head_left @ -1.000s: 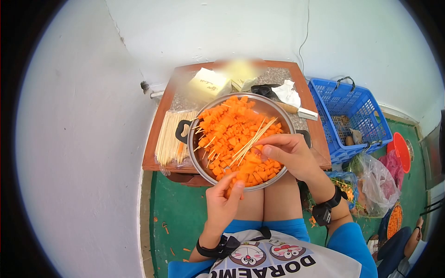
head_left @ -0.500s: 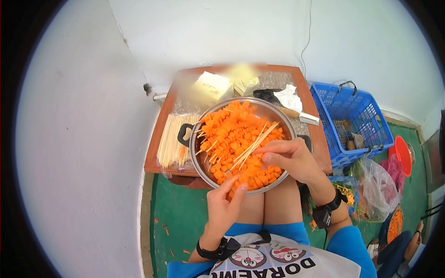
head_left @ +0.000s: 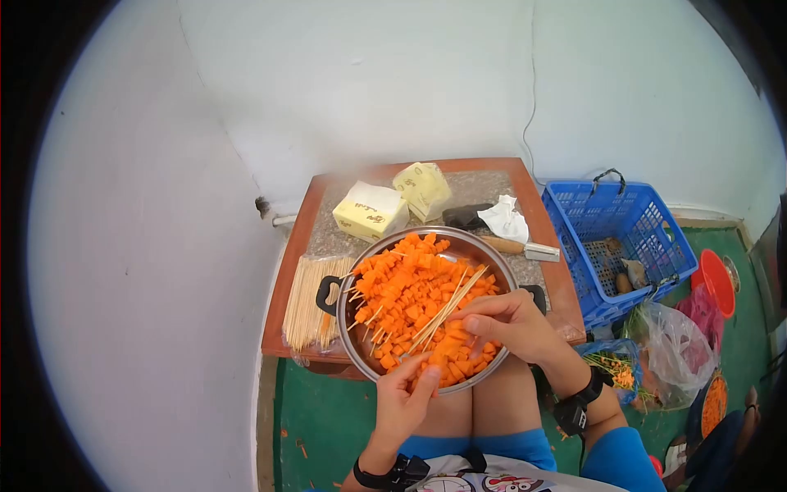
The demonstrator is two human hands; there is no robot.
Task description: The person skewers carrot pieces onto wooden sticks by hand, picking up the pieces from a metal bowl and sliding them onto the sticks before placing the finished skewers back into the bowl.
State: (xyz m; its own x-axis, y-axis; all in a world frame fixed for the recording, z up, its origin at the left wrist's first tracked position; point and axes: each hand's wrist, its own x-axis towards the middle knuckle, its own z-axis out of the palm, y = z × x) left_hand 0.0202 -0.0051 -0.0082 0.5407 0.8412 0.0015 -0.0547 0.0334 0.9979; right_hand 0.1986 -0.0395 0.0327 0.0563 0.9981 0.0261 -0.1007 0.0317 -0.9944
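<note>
A wide metal pan (head_left: 344, 348) with black handles rests at the table's front edge, over my knees. It is heaped with cut carrot pieces (head_left: 418, 307), several threaded on skewers at the left side. A few bare bamboo skewers (head_left: 451, 307) lie across the heap. My left hand (head_left: 402, 398) is closed at the pan's front rim on a carrot skewer (head_left: 438, 358), whose stick is mostly hidden by the pieces. Over the right half of the pan, my right hand (head_left: 516, 328) pinches a carrot piece near the skewer's far end; its fingertips partly cover it.
Left of the pan lies a bundle of bamboo skewers (head_left: 307, 307) in plastic. Behind it are yellow tissue packs (head_left: 370, 215), a black cloth (head_left: 467, 216) and a wooden-handled peeler or knife (head_left: 537, 252). A blue crate (head_left: 582, 287) and plastic bags (head_left: 672, 353) stand on the right; a person sits beyond.
The view has tilted up, so the table and pan appear lower. Both hands stay over the pan's front, with the carrot skewer between them; their grip looks much the same.
</note>
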